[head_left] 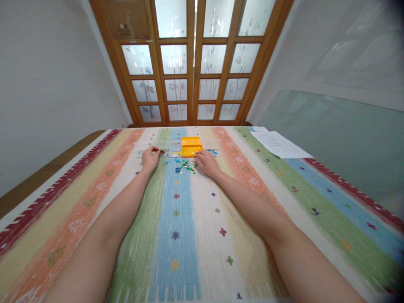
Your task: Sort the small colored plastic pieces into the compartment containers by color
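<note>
My left hand (150,158) rests at the left of the small parts, thumb and forefinger brought together beside a cluster of dark red pieces (162,152). Whatever is between those fingertips is too small to make out. My right hand (206,163) lies over the cloth with its fingers loosely stretched, the tips close to the front right corner of an open yellow box (191,142). Just left of it spreads a loose pile of tiny green, blue and dark pieces (185,167). Blue pieces (212,152) show behind my right hand.
Clear plastic trays (174,144) flank the yellow box on both sides. A striped tablecloth (176,252) covers the table. White printed sheets (279,144) lie at the far right. Beyond the table stands a wooden door with glass panes (175,59).
</note>
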`<state>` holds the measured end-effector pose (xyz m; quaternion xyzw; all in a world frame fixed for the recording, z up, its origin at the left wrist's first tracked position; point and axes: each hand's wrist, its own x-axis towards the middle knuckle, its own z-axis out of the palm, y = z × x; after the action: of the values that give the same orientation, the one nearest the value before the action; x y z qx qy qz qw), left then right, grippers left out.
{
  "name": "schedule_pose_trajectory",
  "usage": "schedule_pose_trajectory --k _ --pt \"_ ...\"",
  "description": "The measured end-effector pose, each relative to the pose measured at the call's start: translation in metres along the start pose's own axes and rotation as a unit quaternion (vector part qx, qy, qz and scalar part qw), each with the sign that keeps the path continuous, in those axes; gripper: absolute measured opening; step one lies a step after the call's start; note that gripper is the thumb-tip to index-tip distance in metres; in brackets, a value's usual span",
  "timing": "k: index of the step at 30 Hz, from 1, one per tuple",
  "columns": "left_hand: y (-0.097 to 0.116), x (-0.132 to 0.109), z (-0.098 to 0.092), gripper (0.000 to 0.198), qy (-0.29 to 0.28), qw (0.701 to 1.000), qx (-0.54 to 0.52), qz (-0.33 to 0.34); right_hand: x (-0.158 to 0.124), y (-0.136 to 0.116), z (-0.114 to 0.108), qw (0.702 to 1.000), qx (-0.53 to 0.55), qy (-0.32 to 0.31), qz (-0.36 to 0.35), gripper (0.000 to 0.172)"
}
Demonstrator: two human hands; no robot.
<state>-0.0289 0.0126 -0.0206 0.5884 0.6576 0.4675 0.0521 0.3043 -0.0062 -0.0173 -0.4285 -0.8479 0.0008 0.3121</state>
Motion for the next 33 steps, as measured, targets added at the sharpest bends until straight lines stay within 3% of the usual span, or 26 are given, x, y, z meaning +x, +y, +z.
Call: schedule_pose_trajectory --k 6,15,26,33 --pt "0.003 -0.003 0.0 0.018 -0.01 0.999 0.023 0.027 -0.001 -0.003 -0.001 0.999 -0.013 -0.026 0.026 0.024" --pt "0.029 -0.021 0.006 0.02 -0.127 0.977 0.058 0.159 -0.002 -0.008 -0.007 0.991 -0.059 -0.094 0.074 0.015" --pt "0.064 -0.047 0.009 0.02 -0.214 0.939 0.046 0.264 -0.003 0.002 0.005 0.993 0.041 -0.1 -0.057 0.025" --pt "0.082 -0.062 0.016 0.029 -0.267 0.89 0.062 0.364 0.0 0.004 0.008 0.996 0.078 -0.04 0.013 0.023"
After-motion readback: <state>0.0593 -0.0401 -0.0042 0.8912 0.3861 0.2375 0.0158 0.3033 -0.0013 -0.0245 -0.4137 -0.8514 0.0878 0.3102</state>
